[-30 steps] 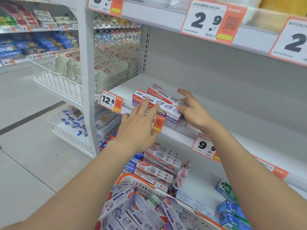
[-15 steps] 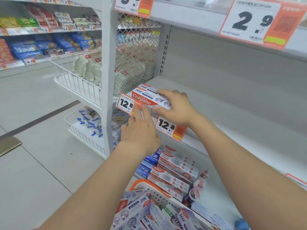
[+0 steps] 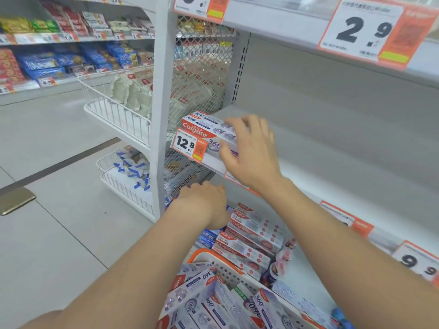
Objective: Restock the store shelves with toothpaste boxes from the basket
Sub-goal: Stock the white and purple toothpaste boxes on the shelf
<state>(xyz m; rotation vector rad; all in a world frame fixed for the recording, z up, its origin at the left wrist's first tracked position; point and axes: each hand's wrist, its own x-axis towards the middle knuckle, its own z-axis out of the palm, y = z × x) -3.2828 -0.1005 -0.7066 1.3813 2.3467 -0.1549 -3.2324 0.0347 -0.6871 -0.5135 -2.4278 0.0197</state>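
Observation:
Two white-and-red Colgate 360 toothpaste boxes (image 3: 209, 127) lie stacked at the left end of the middle shelf (image 3: 320, 157), just behind the 12.8 price tag (image 3: 187, 144). My right hand (image 3: 251, 150) is at their right end, fingers spread and relaxed, thumb against the front of the lower box. My left hand (image 3: 204, 203) hangs below the shelf edge, back toward me, fingers loosely curled and holding nothing I can see. The white basket with an orange rim (image 3: 206, 256) sits at the bottom, with several more 360 boxes (image 3: 197, 295) inside.
Red Colgate boxes (image 3: 251, 236) and blue boxes (image 3: 209, 238) fill the lower shelf behind the basket. A white upright post (image 3: 161, 115) and mesh panel bound the shelf on the left. Wire baskets (image 3: 118, 115) jut into the aisle. The upper shelf carries a 2.9 tag (image 3: 365, 32).
The boxes have been slid left along the shelf to its end. My left hand has come off them and dropped below the shelf edge. My right hand's fingers have loosened.

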